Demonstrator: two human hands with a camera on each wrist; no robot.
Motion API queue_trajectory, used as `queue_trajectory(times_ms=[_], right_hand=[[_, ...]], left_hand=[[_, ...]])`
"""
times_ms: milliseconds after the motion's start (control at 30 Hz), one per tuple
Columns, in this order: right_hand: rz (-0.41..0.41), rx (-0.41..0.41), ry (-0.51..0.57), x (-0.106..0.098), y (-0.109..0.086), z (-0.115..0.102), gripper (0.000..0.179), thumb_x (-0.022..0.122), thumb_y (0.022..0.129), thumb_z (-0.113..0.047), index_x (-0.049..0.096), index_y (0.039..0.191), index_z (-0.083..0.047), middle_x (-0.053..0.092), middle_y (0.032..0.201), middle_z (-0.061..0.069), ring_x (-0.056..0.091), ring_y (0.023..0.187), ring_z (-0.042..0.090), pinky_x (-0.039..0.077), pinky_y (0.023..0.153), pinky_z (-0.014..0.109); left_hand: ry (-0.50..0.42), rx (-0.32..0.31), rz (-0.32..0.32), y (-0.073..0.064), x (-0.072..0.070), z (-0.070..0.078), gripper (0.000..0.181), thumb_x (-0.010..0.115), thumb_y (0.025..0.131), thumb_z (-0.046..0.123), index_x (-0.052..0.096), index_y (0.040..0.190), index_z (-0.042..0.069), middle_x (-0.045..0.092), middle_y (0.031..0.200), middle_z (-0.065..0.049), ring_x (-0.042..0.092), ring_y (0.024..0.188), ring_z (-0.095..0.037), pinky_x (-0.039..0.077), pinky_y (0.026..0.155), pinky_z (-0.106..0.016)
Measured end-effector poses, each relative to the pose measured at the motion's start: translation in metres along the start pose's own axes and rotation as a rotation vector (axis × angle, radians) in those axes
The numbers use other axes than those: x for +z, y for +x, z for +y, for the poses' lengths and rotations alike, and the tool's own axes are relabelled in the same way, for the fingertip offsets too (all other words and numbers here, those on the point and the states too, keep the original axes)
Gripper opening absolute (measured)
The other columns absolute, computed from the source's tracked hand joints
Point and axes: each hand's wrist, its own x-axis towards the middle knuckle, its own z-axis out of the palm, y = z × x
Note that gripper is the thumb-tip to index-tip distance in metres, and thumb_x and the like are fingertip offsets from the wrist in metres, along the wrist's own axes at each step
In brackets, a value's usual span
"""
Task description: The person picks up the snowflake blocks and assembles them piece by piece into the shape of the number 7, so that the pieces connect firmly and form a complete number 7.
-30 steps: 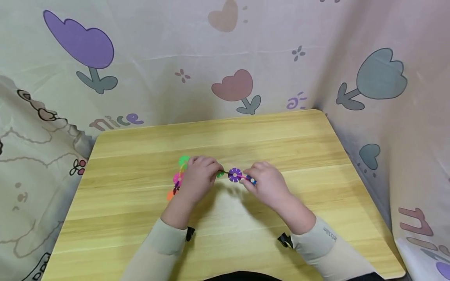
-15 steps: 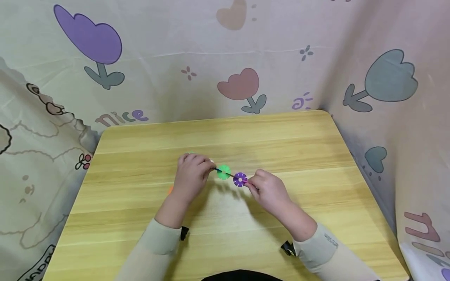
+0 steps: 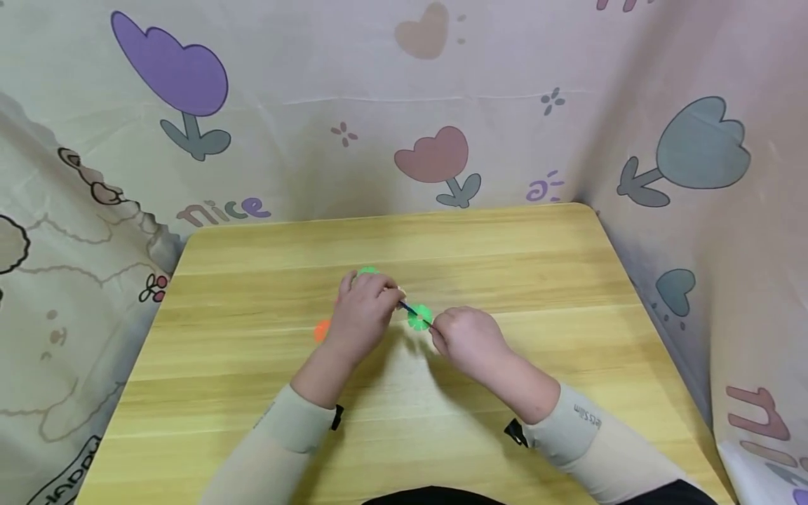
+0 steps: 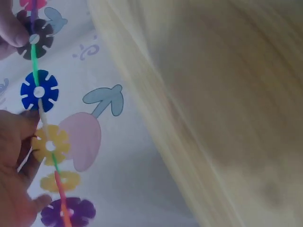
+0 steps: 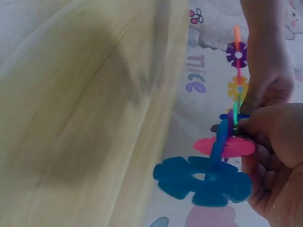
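A chain of slotted plastic snowflake discs, linked edge to edge, runs between the two hands. In the head view a green disc (image 3: 419, 318) shows in the gap. My left hand (image 3: 362, 315) pinches the chain on one side of it, and my right hand (image 3: 470, 341) grips it on the other. The left wrist view has a blue disc (image 4: 39, 91), a yellow disc (image 4: 50, 144) and a purple disc (image 4: 68, 212) along the left fingers. Past the right hand, a teal disc (image 5: 202, 177) and a pink disc (image 5: 224, 147) stick out in the right wrist view.
Beyond the left hand, an orange disc (image 3: 322, 330) and another green disc (image 3: 368, 271) peek out. Below lies a wood-grain table (image 3: 505, 266). A printed curtain (image 3: 303, 70) hangs behind the table and at both sides.
Both hands have come closer together along the chain. The purple disc earlier seen between them has gone behind the right hand, leaving the green one in the gap. The head view has shifted slightly.
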Motion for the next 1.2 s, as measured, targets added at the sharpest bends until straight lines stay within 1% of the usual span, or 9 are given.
queue_trajectory(times_ms=[133, 233, 333, 433, 633, 767, 967, 1133, 1200], right_hand=[[0.096, -0.019, 0.017, 0.003, -0.005, 0.002, 0.022, 0.083, 0.081, -0.004, 0.066, 0.068, -0.009, 0.059, 0.06, -0.001, 0.056, 0.052, 0.017, 0.05, 0.048, 0.034], [0.139, -0.017, 0.025, 0.005, -0.009, 0.003, 0.023, 0.082, 0.08, -0.002, 0.064, 0.066, -0.009, 0.059, 0.06, -0.001, 0.055, 0.051, 0.016, 0.049, 0.047, 0.032], [0.156, 0.006, 0.031, 0.007, -0.011, 0.004, 0.029, 0.079, 0.08, -0.001, 0.059, 0.063, -0.012, 0.056, 0.058, -0.003, 0.049, 0.051, 0.013, 0.046, 0.045, 0.03], [0.17, 0.022, 0.036, 0.008, -0.013, 0.005, 0.034, 0.079, 0.08, 0.0, 0.054, 0.061, -0.014, 0.053, 0.057, -0.004, 0.045, 0.05, 0.012, 0.044, 0.045, 0.029], [0.161, 0.057, 0.056, 0.006, -0.014, 0.004, 0.034, 0.079, 0.082, -0.005, 0.053, 0.062, -0.015, 0.051, 0.057, -0.005, 0.044, 0.05, 0.011, 0.042, 0.044, 0.027], [0.053, 0.132, 0.049, 0.0, -0.01, 0.001, 0.038, 0.081, 0.087, -0.016, 0.052, 0.062, -0.018, 0.046, 0.056, -0.009, 0.038, 0.049, 0.006, 0.035, 0.042, 0.024], [-0.117, 0.236, -0.004, -0.011, 0.007, -0.002, 0.047, 0.079, 0.095, -0.037, 0.049, 0.064, -0.019, 0.043, 0.056, -0.01, 0.037, 0.047, 0.008, 0.032, 0.04, 0.027], [-0.167, 0.234, -0.036, -0.01, 0.011, -0.002, 0.049, 0.071, 0.1, -0.027, 0.041, 0.062, -0.021, 0.037, 0.054, -0.009, 0.036, 0.047, 0.01, 0.033, 0.041, 0.029], [-0.174, 0.244, -0.034, -0.009, 0.01, -0.002, 0.048, 0.068, 0.099, -0.022, 0.039, 0.061, -0.021, 0.037, 0.054, -0.008, 0.037, 0.047, 0.011, 0.035, 0.041, 0.031]], left_hand=[[0.035, -0.14, 0.098, -0.004, -0.001, -0.003, 0.023, 0.082, 0.088, 0.001, 0.075, 0.109, 0.006, 0.07, 0.109, -0.013, 0.066, 0.102, -0.038, 0.049, 0.096, -0.064], [0.041, -0.253, 0.157, -0.011, -0.002, -0.008, 0.029, 0.085, 0.087, 0.006, 0.072, 0.112, 0.002, 0.07, 0.107, -0.016, 0.067, 0.098, -0.04, 0.051, 0.086, -0.059], [0.037, -0.342, 0.211, -0.018, -0.002, -0.012, 0.024, 0.086, 0.089, 0.011, 0.072, 0.106, 0.001, 0.069, 0.101, -0.017, 0.066, 0.091, -0.041, 0.051, 0.077, -0.057], [0.02, -0.385, 0.257, -0.022, -0.003, -0.013, 0.016, 0.085, 0.09, 0.012, 0.074, 0.095, 0.002, 0.069, 0.094, -0.015, 0.065, 0.088, -0.04, 0.049, 0.074, -0.056], [0.0, -0.371, 0.279, -0.022, -0.004, -0.014, 0.014, 0.086, 0.09, 0.011, 0.077, 0.088, 0.002, 0.072, 0.083, -0.012, 0.065, 0.083, -0.038, 0.045, 0.076, -0.056], [-0.031, -0.355, 0.291, -0.019, -0.006, -0.016, 0.014, 0.086, 0.09, 0.013, 0.079, 0.087, 0.001, 0.073, 0.08, -0.012, 0.065, 0.079, -0.037, 0.044, 0.082, -0.06], [-0.066, -0.313, 0.276, -0.011, -0.008, -0.017, 0.013, 0.089, 0.087, 0.015, 0.082, 0.087, 0.004, 0.074, 0.079, -0.009, 0.067, 0.08, -0.035, 0.044, 0.089, -0.063], [-0.073, -0.253, 0.248, -0.003, -0.003, -0.014, 0.015, 0.09, 0.086, 0.019, 0.083, 0.086, 0.006, 0.074, 0.077, -0.007, 0.068, 0.08, -0.032, 0.045, 0.092, -0.061], [-0.067, -0.241, 0.209, 0.002, 0.0, -0.013, 0.016, 0.089, 0.087, 0.021, 0.083, 0.087, 0.006, 0.075, 0.08, -0.006, 0.069, 0.083, -0.032, 0.045, 0.096, -0.061]])
